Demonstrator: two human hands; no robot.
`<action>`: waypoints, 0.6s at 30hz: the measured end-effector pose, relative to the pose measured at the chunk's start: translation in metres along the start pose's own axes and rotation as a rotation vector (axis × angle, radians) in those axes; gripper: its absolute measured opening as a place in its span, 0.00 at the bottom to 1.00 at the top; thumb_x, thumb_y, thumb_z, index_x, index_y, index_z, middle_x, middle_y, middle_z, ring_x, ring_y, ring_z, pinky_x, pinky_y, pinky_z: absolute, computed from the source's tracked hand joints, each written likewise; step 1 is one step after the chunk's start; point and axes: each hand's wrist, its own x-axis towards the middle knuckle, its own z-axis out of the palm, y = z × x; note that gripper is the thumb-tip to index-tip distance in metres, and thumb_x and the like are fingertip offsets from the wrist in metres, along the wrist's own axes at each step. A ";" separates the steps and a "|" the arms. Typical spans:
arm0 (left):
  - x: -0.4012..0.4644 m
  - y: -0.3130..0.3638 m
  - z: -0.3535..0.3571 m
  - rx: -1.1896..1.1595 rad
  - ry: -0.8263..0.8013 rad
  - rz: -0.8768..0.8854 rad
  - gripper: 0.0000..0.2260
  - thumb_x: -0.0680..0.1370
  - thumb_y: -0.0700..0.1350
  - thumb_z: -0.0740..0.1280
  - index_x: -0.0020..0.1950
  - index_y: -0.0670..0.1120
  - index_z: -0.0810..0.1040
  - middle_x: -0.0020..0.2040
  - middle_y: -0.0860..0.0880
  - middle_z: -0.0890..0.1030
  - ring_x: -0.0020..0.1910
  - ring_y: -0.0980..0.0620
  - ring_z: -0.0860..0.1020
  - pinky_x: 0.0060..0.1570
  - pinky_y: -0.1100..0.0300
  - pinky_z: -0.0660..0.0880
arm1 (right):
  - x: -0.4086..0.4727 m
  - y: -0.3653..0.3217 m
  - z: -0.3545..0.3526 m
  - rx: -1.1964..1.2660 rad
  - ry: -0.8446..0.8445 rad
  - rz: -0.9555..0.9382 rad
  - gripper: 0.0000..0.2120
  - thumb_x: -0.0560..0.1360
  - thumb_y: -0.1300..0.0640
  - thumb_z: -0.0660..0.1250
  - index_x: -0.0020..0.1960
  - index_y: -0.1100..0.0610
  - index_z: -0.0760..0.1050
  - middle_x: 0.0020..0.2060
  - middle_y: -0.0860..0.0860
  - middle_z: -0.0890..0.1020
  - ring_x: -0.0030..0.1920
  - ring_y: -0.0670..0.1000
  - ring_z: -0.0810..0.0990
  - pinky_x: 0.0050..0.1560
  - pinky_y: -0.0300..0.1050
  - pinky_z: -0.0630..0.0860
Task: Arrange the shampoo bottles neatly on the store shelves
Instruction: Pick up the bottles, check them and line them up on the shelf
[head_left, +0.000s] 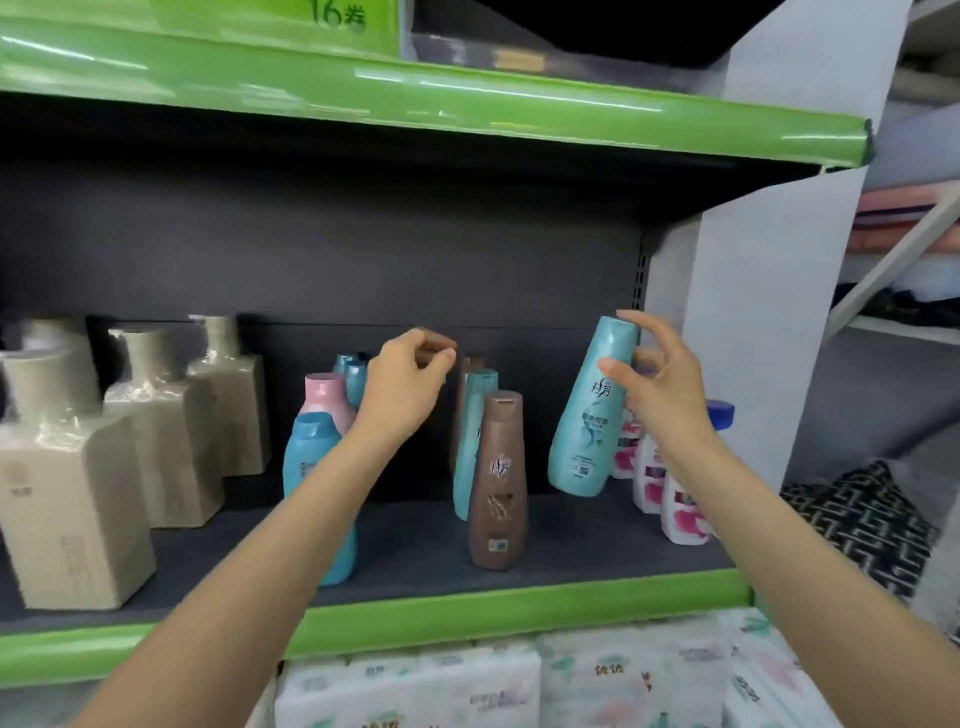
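My right hand (660, 395) grips a tall teal shampoo bottle (589, 415) near its cap, tilted and lifted just above the dark shelf (415, 545). The thumb lies on the front and the fingers reach behind. A brown bottle (498, 483) stands upright mid-shelf, with a teal bottle (470, 441) and another brown one right behind it. My left hand (410, 387) hovers left of these with curled fingers and nothing plainly in it. Under my left forearm stand a blue bottle (309, 462) and a pink one (324, 395), with more teal caps behind.
Several beige square bottles (72, 499) fill the shelf's left side. White bottles with pink labels (675, 504) stand at the right end by the white side panel (748, 312). A green shelf lip (467, 610) runs along the front, with tissue packs (519, 680) below.
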 end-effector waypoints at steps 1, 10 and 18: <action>0.013 -0.004 0.006 0.006 0.002 -0.020 0.06 0.77 0.40 0.63 0.45 0.50 0.78 0.41 0.51 0.80 0.43 0.49 0.79 0.48 0.55 0.75 | 0.009 0.006 0.005 -0.009 -0.015 -0.009 0.20 0.73 0.64 0.69 0.58 0.43 0.73 0.47 0.54 0.82 0.47 0.53 0.81 0.47 0.51 0.80; 0.077 -0.029 0.042 0.119 0.037 -0.181 0.04 0.77 0.41 0.66 0.47 0.44 0.80 0.48 0.46 0.82 0.53 0.46 0.79 0.50 0.60 0.72 | 0.085 0.070 0.052 -0.077 -0.158 0.029 0.21 0.73 0.66 0.68 0.61 0.48 0.72 0.46 0.51 0.77 0.49 0.51 0.75 0.49 0.48 0.76; 0.085 -0.047 0.055 0.076 -0.135 -0.286 0.04 0.78 0.46 0.65 0.48 0.48 0.78 0.48 0.50 0.78 0.47 0.54 0.73 0.42 0.62 0.71 | 0.110 0.118 0.093 -0.067 -0.270 -0.044 0.21 0.72 0.66 0.70 0.62 0.50 0.74 0.44 0.43 0.76 0.54 0.49 0.75 0.56 0.45 0.73</action>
